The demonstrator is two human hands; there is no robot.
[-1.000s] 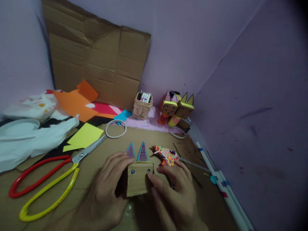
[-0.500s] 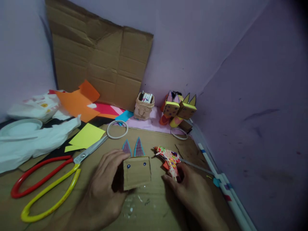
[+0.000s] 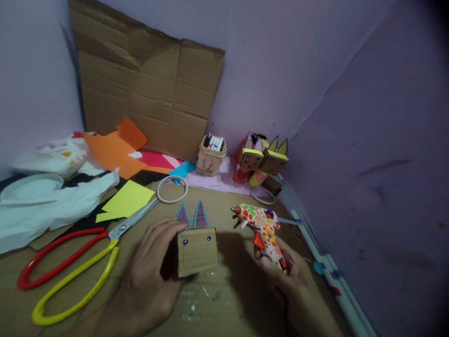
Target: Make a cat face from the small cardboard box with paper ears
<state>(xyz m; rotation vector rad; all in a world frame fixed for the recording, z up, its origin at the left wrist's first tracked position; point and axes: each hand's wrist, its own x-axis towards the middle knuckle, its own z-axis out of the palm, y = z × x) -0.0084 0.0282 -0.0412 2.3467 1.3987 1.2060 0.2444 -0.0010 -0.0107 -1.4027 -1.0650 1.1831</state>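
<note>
My left hand [image 3: 150,271] is wrapped round the left side of a small cardboard box [image 3: 198,252] with two drawn eyes. Two purple pointed ears edged in blue [image 3: 201,215] stand up at the box's top. My right hand [image 3: 286,271] grips the handle of a glue gun [image 3: 261,224] covered in a flowery pattern. Its nozzle points left, to the right of the box and apart from it. The ends of my left fingers lie on the box's top left corner.
Large scissors [image 3: 121,228] with red and yellow handles lie at the left, beside yellow paper [image 3: 128,199]. Behind are a marker holder [image 3: 210,161], two finished-looking cardboard animals [image 3: 273,161], tape rings and a leaning cardboard sheet [image 3: 147,89]. White tubes [image 3: 329,271] run along the right.
My right hand has closed round the glue gun's handle and lifted the gun up, a little to the right. My left hand and the box have hardly moved.
</note>
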